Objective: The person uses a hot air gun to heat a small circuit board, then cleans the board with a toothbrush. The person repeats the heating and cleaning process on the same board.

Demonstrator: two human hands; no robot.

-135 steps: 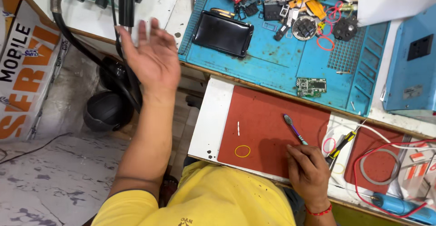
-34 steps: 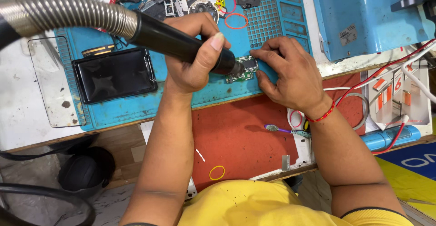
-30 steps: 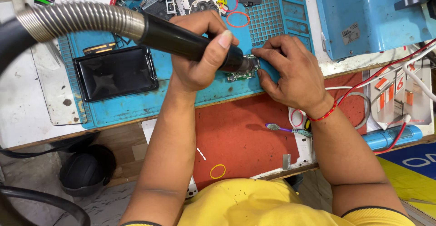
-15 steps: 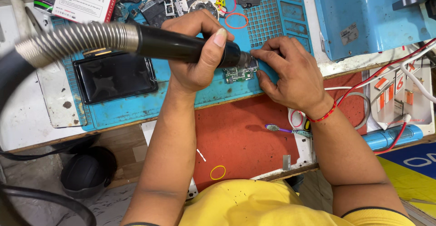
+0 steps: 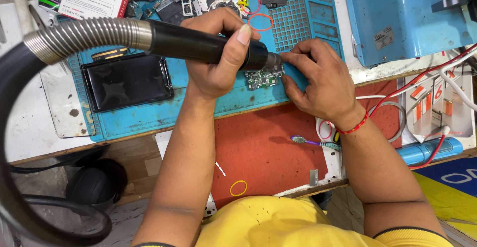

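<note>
Right now the person's left hand point(image 5: 218, 63) is wrapping closed around the black handle of a hot-air wand point(image 5: 198, 42), thumb lying along the barrel, while the nozzle is pointing at a small green circuit board point(image 5: 262, 78) lying flat on the blue work mat point(image 5: 149, 115). The right hand point(image 5: 323, 85) is pressing down just right of the board, fingertips closed against its edge and pinning it to the mat.

The board is looking thin, light and stiff, likely fragile, with tiny parts on its face, so holding it by the bare edges, as the right hand is doing, seems the safest grip; it would probably slide easily if left unpinned. The wand is seeming heavier, and its ribbed metal hose point(image 5: 84, 36) is curving away left of the board and likely tugging on the handle, so a full-fist hold on the black grip suits it.

Left of the board a dark phone screen point(image 5: 126, 80) is resting on the mat; below the board a purple toothbrush point(image 5: 308, 141) and a yellow rubber band point(image 5: 238, 188) are lying on a red pad point(image 5: 263, 152) on the tabletop.
</note>
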